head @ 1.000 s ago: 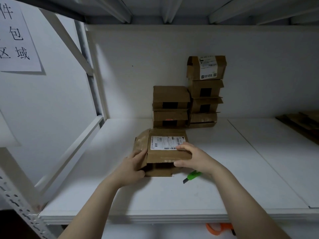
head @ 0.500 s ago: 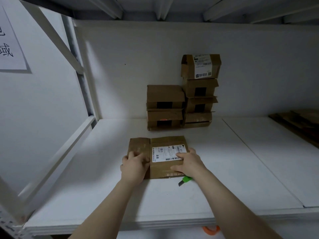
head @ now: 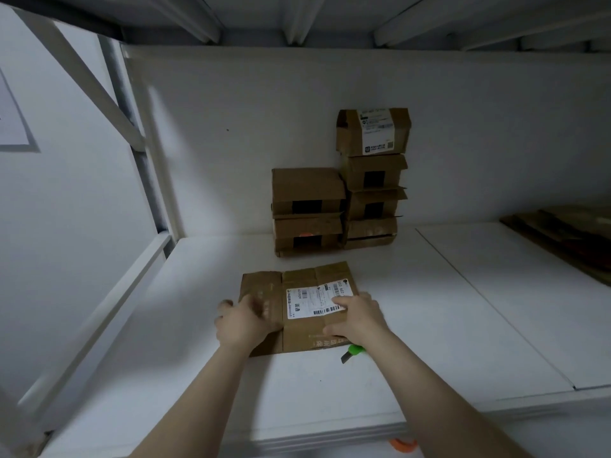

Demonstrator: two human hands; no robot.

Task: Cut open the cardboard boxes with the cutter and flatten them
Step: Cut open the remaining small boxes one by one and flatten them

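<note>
Head view: flattened box [head: 299, 337] lies flat on the white shelf board [head: 429, 309], centre of frame, near the front edge.

Around it:
- Two stacks of unflattened boxes at the back wall, up-frame of the flat one and apart from it. Left stack [head: 307, 209] is two high, right stack [head: 373, 180] four high; the stacks touch side by side.
- Flat cardboard pile [head: 562, 233] at the right edge, well apart.
- Orange object [head: 403, 444] at the bottom edge below the shelf front; can't tell what it is.
- Paper sheet [head: 13, 127] on the left wall, diagonal brace [head: 86, 77] across upper left.

Occlusion: left hand [head: 246, 320] covers the box's left panel, motion-blurred. Right hand [head: 358, 320] covers the lower right part and a corner of the shipping label [head: 317, 300]. Right wrist hides most of the cutter [head: 352, 352].

Hands: both palm down with fingers laid out flat, pressing on the cardboard, gripping nothing.

Orientation: box long axis runs left-right, right end tipped slightly up-frame; fold creases run up-down; label faces up. Cutter sits just off the box's lower right corner, axis diagonal, dark tip toward lower left, green body toward upper right under the wrist.
</note>
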